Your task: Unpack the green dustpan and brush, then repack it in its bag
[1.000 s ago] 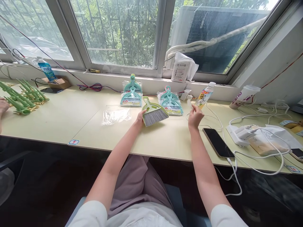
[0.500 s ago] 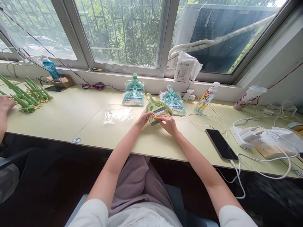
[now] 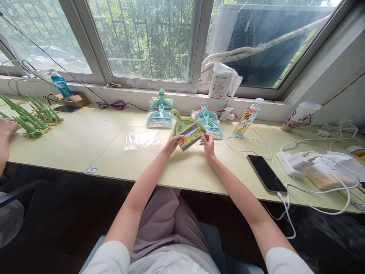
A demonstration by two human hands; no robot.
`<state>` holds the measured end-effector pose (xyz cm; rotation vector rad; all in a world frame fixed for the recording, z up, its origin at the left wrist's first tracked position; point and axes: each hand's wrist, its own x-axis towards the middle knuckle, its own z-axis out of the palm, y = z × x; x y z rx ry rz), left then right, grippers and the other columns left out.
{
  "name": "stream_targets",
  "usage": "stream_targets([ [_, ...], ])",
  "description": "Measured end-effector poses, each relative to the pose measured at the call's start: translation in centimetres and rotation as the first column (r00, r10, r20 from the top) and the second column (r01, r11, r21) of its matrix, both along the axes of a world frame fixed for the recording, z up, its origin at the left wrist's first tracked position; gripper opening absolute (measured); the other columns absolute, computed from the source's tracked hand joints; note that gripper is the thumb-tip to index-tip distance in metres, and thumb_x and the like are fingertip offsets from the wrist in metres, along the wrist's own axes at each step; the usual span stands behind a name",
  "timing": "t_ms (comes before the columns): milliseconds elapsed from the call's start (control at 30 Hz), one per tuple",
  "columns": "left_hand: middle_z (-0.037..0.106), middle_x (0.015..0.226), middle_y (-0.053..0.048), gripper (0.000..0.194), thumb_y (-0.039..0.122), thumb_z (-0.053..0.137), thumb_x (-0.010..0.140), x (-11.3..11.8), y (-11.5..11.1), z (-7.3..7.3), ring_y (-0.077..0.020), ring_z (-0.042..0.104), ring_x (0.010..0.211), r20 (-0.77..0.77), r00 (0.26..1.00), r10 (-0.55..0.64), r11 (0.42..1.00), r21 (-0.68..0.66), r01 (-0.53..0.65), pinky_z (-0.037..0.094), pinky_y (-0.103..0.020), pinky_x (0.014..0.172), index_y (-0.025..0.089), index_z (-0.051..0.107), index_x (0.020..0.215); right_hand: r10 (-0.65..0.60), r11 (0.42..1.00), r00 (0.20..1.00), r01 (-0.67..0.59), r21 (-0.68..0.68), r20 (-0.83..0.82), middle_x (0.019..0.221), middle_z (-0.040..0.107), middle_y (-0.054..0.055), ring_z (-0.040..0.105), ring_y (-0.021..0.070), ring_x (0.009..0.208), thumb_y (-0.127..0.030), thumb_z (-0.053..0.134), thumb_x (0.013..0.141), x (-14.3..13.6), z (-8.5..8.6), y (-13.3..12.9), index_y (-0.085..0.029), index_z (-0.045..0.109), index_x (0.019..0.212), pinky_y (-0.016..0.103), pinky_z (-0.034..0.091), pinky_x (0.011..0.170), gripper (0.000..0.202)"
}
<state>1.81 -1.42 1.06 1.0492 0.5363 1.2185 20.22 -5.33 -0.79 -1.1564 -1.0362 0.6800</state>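
Head view: our left hand [image 3: 171,143] and right hand [image 3: 208,144] pinch a green dustpan set [image 3: 186,130] with a printed label, writing unreadable, lifted mid-desk [image 3: 71,144]. A clear bag [image 3: 141,139] lies left; bare desk runs to the near edge. A cup [image 3: 299,115] shows partial letters.

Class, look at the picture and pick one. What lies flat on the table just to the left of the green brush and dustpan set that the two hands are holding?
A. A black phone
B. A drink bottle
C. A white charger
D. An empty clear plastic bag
D. The clear plastic bag lies flat on the table left of the green brush and dustpan set, which the left hand and right hand hold.
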Motion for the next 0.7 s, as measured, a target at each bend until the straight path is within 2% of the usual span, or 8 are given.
stream_targets([
  [67,0.066,0.116,-0.007,0.072,0.017,0.074,0.061,0.1,-0.2,0.2,-0.0293,0.058,0.117,0.016,1.000,0.008,1.000,0.013,-0.009,0.046,-0.044,0.102,0.023,0.050,0.128,0.062,0.997,0.988,-0.066,-0.025,-0.145,0.087,0.056,-0.002,0.059,0.0130,0.077,-0.061,0.069,0.069,0.1,-0.3,0.5,-0.024,0.049,0.090,0.027,0.058,0.066,0.046],
  [167,0.065,0.120,-0.008,0.073,0.020,0.074,0.063,0.3,-0.6,0.6,-0.0305,0.058,0.118,0.030,0.999,0.014,1.000,0.018,-0.015,0.046,-0.045,0.101,0.022,0.049,0.131,0.141,0.987,0.954,-0.157,-0.041,-0.264,0.090,0.059,-0.002,0.063,0.0135,0.083,-0.059,0.073,0.067,0.0,-0.5,0.8,-0.026,0.047,0.089,0.028,0.060,0.072,0.047],
  [267,0.066,0.120,-0.009,0.072,0.021,0.075,0.063,0.4,-1.2,1.0,-0.0316,0.057,0.118,0.006,1.000,0.000,0.999,0.039,-0.001,0.046,-0.046,0.101,0.021,0.050,0.131,0.329,0.930,0.883,-0.364,-0.048,-0.335,0.097,0.066,0.000,0.066,0.0157,0.091,-0.054,0.075,0.068,-0.6,-0.6,0.7,-0.025,0.051,0.093,0.032,0.060,0.082,0.044],
  [333,0.066,0.118,-0.008,0.073,0.021,0.076,0.063,0.5,-1.5,1.1,-0.0311,0.058,0.118,-0.021,1.000,-0.022,0.999,0.047,0.023,0.046,-0.046,0.102,0.022,0.050,0.131,0.413,0.890,0.833,-0.455,-0.032,-0.368,0.101,0.069,0.001,0.068,0.0182,0.095,-0.050,0.077,0.068,-1.0,-0.7,0.6,-0.025,0.055,0.096,0.036,0.060,0.085,0.044],
  [500,0.065,0.116,-0.005,0.080,0.025,0.081,0.062,0.8,-1.5,0.9,-0.0270,0.059,0.116,-0.086,0.995,-0.057,0.994,0.084,0.064,0.046,-0.042,0.101,0.028,0.046,0.134,0.370,0.910,0.824,-0.415,-0.014,-0.429,0.098,0.073,0.003,0.070,0.0233,0.098,-0.039,0.082,0.064,-0.9,-0.5,0.3,-0.023,0.059,0.096,0.039,0.061,0.084,0.043],
  [600,0.064,0.121,-0.007,0.057,0.041,0.072,0.075,0.7,-0.6,0.9,-0.0289,0.059,0.115,-0.181,0.983,-0.031,0.997,0.064,0.043,0.047,-0.045,0.097,0.027,0.053,0.127,0.336,0.926,0.831,-0.378,-0.007,-0.444,0.098,0.073,0.004,0.070,0.0241,0.098,-0.035,0.083,0.063,-0.3,-0.1,0.2,-0.021,0.059,0.093,0.039,0.061,0.084,0.041],
  [667,0.063,0.121,-0.010,0.043,0.051,0.056,0.086,0.3,0.1,1.1,-0.0310,0.056,0.118,-0.259,0.964,0.053,0.998,0.056,-0.040,0.044,-0.048,0.098,0.024,0.058,0.120,0.319,0.936,0.840,-0.352,0.006,-0.439,0.100,0.073,0.004,0.069,0.0239,0.099,-0.034,0.083,0.063,0.1,0.2,0.1,-0.021,0.059,0.092,0.040,0.061,0.084,0.040],
  [700,0.063,0.122,-0.011,0.040,0.051,0.050,0.089,-0.1,0.4,1.1,-0.0316,0.053,0.122,-0.308,0.940,0.146,0.989,0.083,-0.126,0.041,-0.050,0.101,0.023,0.059,0.117,0.311,0.940,0.846,-0.340,0.011,-0.433,0.101,0.072,0.004,0.069,0.0237,0.100,-0.034,0.083,0.063,0.2,0.2,0.1,-0.021,0.059,0.092,0.039,0.061,0.085,0.040],
])
